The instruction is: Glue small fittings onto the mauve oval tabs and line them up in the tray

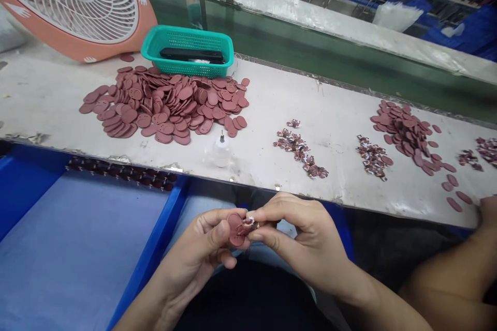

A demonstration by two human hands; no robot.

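Observation:
My left hand [207, 243] pinches a reddish-brown oval disc [235, 229] between thumb and fingers, just in front of the table edge. A small figurine [249, 224] with brown, white and yellowish parts is held against the disc's right side by the thumb and forefinger of my right hand [301, 230]. Both hands meet at these two pieces. Beyond them on the table stands a small clear bottle [218, 151] with a needle tip pointing up. A large heap of similar discs [166, 106] lies behind it. Loose small figurines [298, 150] form a cluster to the right.
A teal basket [186, 68] with a black object inside stands behind the disc heap, beside an orange fan [93, 5]. Left of me is a blue tray [85, 248] with rows of dark pieces. Another disc pile [407, 132] lies right, near another person's arm [450, 279].

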